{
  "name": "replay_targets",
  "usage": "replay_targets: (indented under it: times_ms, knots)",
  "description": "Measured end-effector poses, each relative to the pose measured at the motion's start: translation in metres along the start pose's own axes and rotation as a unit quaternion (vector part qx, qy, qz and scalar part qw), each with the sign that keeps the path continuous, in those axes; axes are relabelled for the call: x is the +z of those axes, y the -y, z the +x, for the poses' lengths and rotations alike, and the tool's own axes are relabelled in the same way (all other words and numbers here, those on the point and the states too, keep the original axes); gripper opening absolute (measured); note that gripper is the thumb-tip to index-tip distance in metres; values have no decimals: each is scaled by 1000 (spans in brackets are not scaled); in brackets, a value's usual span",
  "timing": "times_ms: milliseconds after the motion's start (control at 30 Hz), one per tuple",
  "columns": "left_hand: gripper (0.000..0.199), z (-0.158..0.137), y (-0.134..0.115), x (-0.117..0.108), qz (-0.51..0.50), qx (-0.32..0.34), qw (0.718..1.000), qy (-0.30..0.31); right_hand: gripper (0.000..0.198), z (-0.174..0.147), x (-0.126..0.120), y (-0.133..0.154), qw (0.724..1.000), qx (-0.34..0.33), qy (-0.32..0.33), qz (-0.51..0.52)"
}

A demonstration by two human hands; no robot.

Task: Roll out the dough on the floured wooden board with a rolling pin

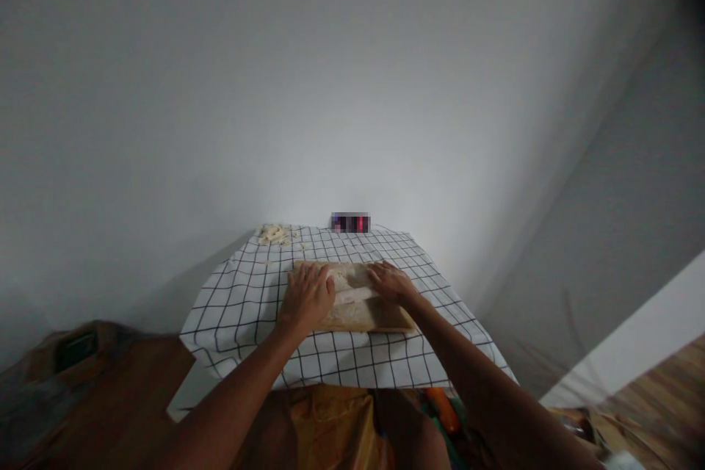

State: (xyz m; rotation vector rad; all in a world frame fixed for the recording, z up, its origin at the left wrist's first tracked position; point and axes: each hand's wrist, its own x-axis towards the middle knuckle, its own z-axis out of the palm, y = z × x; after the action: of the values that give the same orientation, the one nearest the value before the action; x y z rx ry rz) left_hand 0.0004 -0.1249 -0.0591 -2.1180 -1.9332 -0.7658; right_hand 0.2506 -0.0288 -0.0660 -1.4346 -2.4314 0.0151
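Observation:
A floury wooden board [393,316] lies on the checked cloth in front of me. Across it stretches a pale, flour-dusted roll [352,296]; whether it is a rolling pin or dough I cannot tell. My left hand [310,294] rests palm down over its left end, fingers stretched forward and slightly apart. Over the right end lies my right hand [390,283], also palm down with its fingers extended. Both ends of the roll are hidden under the hands. Flour whitens the board [349,277] behind the roll.
White cloth with black checks [242,301] covers the table. Dough-like scraps [272,235] sit at its back left corner. A blurred dark object [351,222] stands against the wall [352,125]. Below the front edge are an orange item [442,410] and my knees.

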Motion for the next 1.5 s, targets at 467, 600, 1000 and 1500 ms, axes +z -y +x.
replay_targets:
  times_ms: [467, 600, 1000, 1500]
  knots:
    - [38, 34, 9, 12, 41, -32, 999, -4, 43, 50, 18, -5, 1000, 0, 22, -1]
    - [37, 21, 2, 5, 31, -13, 999, -15, 52, 25, 12, -1, 999, 48, 0, -4]
    - [52, -28, -20, -2, -53, -26, 998, -3, 50, -57, 15, 7, 998, 6, -68, 9]
    - [56, -55, 6, 47, -26, 94, 989, -109, 41, -93, 37, 15, 975, -10, -219, 36]
